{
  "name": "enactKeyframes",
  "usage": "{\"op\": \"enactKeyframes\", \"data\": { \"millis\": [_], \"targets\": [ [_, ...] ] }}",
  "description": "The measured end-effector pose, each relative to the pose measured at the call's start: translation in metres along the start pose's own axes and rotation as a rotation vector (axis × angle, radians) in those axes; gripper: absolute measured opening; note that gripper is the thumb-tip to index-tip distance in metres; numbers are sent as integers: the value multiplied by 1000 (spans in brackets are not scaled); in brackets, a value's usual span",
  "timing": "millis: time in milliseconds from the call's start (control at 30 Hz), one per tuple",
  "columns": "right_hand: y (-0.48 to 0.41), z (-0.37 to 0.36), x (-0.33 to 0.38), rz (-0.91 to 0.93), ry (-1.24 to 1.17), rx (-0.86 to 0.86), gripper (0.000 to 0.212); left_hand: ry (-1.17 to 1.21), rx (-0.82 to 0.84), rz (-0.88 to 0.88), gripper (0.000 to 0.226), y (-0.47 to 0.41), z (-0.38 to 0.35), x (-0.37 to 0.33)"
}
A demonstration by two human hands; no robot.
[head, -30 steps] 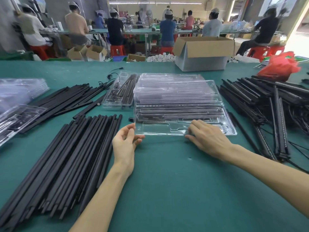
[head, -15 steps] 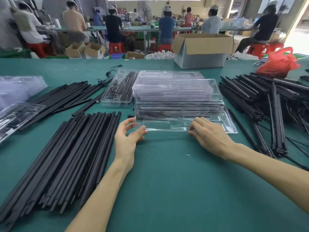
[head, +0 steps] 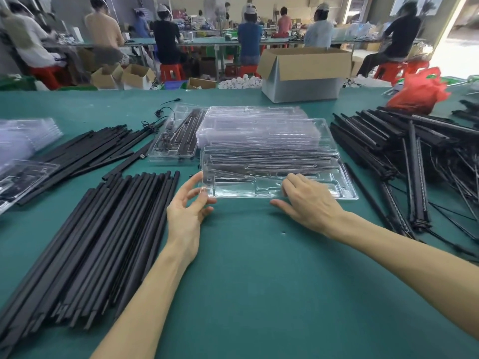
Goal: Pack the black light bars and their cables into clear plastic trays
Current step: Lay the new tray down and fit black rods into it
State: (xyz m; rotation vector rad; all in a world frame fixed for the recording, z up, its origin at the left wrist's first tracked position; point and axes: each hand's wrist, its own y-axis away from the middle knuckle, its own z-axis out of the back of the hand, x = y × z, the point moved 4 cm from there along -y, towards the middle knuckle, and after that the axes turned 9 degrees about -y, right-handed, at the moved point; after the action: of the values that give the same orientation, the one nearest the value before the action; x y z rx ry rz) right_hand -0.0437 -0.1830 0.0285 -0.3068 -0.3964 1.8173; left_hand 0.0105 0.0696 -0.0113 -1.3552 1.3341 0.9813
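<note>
Head view: the nearest clear moulded plastic tray (head: 243, 189) lies at frame centre on the green table (head: 259, 294), at the front of a stack of clear plastic trays (head: 259, 130). My left hand (head: 190, 213) is wide, with its fingers spread and its tips touching the tray's near left corner. My right hand (head: 312, 200) lies flat, fingers straight over the near rim and thumb out on the table. A bundle of long black light bars (head: 111, 229) fills the lower left. A tangled heap of black bars with cables (head: 414, 156) occupies the right — well apart from both hands. An open cardboard box (head: 303, 73) stands at upper centre.
</note>
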Motion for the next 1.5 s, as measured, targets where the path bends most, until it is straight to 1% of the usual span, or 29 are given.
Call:
{"op": "enactKeyframes", "data": {
  "millis": [100, 200, 333, 400, 467, 567, 633, 700, 767, 833, 933, 1033, 1133, 1267, 1367, 1433, 1500],
  "targets": [
    [-1, 2, 4, -35, 3, 12, 47, -31, -30, 6, 52, -1, 2, -1],
    [-4, 4, 15, -32, 48, -31, 49, -66, -51, -4, 60, 0, 1, -2],
    [-18, 13, 20, -37, -22, -110, 37, -113, -61, -3, 75, -1, -1, -2],
    [-21, 20, 16, -52, -53, -134, 32, -141, -58, -7, 78, -2, -2, -1],
    [-23, 24, 13, -80, -19, -109, 35, -161, -74, -27, 77, -2, -2, -1],
    [-21, 20, 4, -133, -5, 21, 39, -193, -166, -39, 70, -4, 2, 0],
    [-16, 22, -9, -248, -70, 60, 32, -257, -204, -64, 66, -3, 3, -1],
    [-13, 30, -21, -388, -183, 33, 29, -387, -191, -127, 62, 1, 0, -7],
    [-17, 40, -30, -463, -264, -27, 29, -454, -183, -164, 60, 4, -3, -10],
    [-26, 51, -39, -485, -295, -74, 29, -462, -193, -130, 58, 3, -2, -10],
    [-40, 72, -51, -546, -361, -119, 36, -479, -199, -94, 56, 2, -1, -7],
    [-50, 92, -60, -560, -390, -152, 37, -505, -194, -84, 55, 2, -1, -6],
    [-58, 113, -68, -562, -403, -180, 30, -521, -189, -72, 55, 2, 0, -4],
    [-69, 137, -68, -535, -419, -207, 16, -532, -187, -77, 56, 4, 0, -5],
    [-80, 151, -63, -501, -423, -213, 14, -532, -207, -94, 55, 4, 1, -6],
    [-89, 155, -55, -468, -390, -205, 13, -529, -223, -118, 56, 4, 1, -7],
    [-97, 154, -43, -421, -303, -171, 14, -562, -230, -147, 55, 6, 0, -9]
  ]
}}
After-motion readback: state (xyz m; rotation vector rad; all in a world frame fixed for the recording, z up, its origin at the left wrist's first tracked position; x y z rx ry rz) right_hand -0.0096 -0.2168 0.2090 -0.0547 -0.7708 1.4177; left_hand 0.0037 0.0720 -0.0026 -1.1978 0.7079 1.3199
